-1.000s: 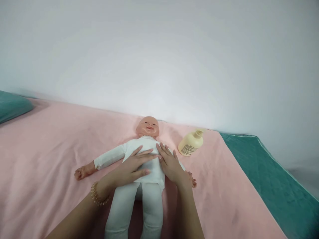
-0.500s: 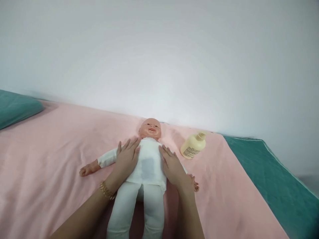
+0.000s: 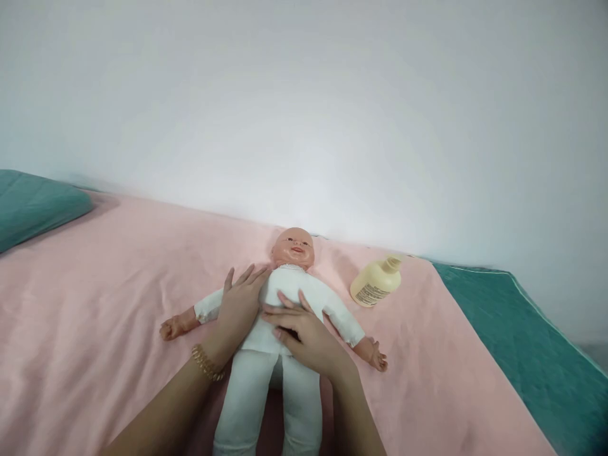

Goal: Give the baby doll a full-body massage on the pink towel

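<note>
Both flat, unclenched hands, left hand point(image 3: 239, 308) and right hand point(image 3: 304, 329), rest on white-clothed plastic baby doll point(image 3: 285, 297), lying lengthwise away from person.

The doll point(image 3: 285, 304) is clothed in white matt cloth, smooth over the chest and faintly creased at the sleeves; its head and hands are moulded in smooth plastic with a slight sheen. The bed is covered by a pink sheet point(image 3: 95, 304) of soft matt cloth, lightly wrinkled. A teal cloth point(image 3: 513, 342) of duller, slightly coarser weave is seen at the right edge. The bottle point(image 3: 377, 284) is made of cream plastic, satin-smooth, with a printed label. A beaded bracelet point(image 3: 208, 363), glossy and gold-toned, is worn at lower centre.
</note>
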### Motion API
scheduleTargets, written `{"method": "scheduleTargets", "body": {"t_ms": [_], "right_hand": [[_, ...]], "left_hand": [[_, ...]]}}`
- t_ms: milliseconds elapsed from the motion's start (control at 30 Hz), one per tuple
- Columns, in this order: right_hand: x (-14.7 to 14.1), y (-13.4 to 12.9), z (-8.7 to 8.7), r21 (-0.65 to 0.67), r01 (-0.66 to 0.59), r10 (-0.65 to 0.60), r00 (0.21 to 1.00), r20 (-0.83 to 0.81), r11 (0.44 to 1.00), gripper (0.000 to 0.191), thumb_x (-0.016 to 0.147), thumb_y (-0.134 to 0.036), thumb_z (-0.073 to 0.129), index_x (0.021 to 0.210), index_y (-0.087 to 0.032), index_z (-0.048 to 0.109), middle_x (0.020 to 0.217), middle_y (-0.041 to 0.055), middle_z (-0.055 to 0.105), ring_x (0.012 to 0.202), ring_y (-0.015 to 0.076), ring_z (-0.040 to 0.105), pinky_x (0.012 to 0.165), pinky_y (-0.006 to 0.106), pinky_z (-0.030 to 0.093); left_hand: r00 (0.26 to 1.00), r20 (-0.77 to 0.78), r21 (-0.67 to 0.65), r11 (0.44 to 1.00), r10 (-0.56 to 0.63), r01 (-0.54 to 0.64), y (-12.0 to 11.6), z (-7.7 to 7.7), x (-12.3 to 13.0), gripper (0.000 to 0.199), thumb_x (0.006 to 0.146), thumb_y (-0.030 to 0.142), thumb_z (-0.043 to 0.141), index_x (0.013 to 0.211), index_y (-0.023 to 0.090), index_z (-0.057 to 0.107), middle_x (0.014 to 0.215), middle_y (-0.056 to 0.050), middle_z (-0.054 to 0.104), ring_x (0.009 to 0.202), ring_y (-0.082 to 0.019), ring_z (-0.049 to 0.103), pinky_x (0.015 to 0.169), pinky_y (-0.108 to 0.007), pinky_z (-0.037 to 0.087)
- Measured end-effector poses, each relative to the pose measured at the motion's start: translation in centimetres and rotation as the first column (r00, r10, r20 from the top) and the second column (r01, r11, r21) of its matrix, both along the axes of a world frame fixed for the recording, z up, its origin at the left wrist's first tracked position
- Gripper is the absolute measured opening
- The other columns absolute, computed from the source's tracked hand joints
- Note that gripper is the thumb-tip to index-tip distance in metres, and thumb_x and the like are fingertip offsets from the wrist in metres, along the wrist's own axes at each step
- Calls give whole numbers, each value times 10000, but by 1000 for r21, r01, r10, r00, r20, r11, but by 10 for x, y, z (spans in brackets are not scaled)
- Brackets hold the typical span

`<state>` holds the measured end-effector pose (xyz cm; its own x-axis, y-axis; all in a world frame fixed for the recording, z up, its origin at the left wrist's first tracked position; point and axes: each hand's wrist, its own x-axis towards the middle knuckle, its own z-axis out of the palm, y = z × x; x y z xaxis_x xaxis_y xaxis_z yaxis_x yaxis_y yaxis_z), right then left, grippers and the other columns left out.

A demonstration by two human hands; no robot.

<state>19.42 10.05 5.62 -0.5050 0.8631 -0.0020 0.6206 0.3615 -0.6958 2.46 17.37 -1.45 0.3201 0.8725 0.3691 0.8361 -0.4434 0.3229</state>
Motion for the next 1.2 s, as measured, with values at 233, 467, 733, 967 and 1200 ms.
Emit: {"method": "scheduleTargets", "body": {"t_ms": [233, 467, 733, 967, 1200], "right_hand": [[10, 19, -31, 89, 287, -297, 946, 132, 954, 588, 999, -512, 310, 1532, -282, 219, 1609, -7, 197, 1513, 199, 65, 1217, 552, -4], [23, 17, -35, 71, 410, -413, 868, 275, 909, 697, 979, -594, 241, 1555, -225, 111, 1616, 39, 160, 1513, 228, 75, 1202, 575, -16], [40, 10, -22, 12, 484, -451, 805, 386, 875, 688, 974, -597, 226, 1551, -229, 153, 1611, 26, 182, 1513, 245, 84, 1192, 600, -22], [44, 12, -19, -14, 486, -434, 792, 429, 874, 578, 1007, -426, 180, 1546, -218, 192, 1613, 7, 180, 1513, 229, 76, 1197, 587, 2], [47, 10, -19, -16, 474, -428, 810, 401, 881, 556, 1002, -351, 183, 1546, -237, 191, 1611, 22, 203, 1511, 213, 92, 1198, 581, 18]], "left_hand": [[1000, 3, 7, 1000, -2, 2, -2, 1, 4, 547, 911, 90, 295, 1398, 204, 518, 1425, -87, 535, 1335, -287, 475, 1153, -570, 187], [1000, -26, 23, 1000, 7, -6, -3, 2, 6, 559, 903, 66, 307, 1407, 204, 506, 1425, -71, 538, 1350, -304, 449, 1154, -568, 205], [981, 84, -6, 984, -175, 176, -17, 20, 8, 566, 859, 28, 316, 1327, 195, 588, 1366, -72, 595, 1301, -270, 509, 1164, -514, 268], [640, 287, -181, 615, -713, 767, -45, 32, 26, 377, 933, 225, 431, 1088, 391, 732, 1112, 49, 733, 1118, -217, 648, 1181, -367, 307], [711, 265, -166, 696, -651, 699, -33, 33, 26, 332, 981, 322, 431, 1182, 294, 693, 1317, 3, 636, 1299, -205, 524, 1197, -360, 277]]}}
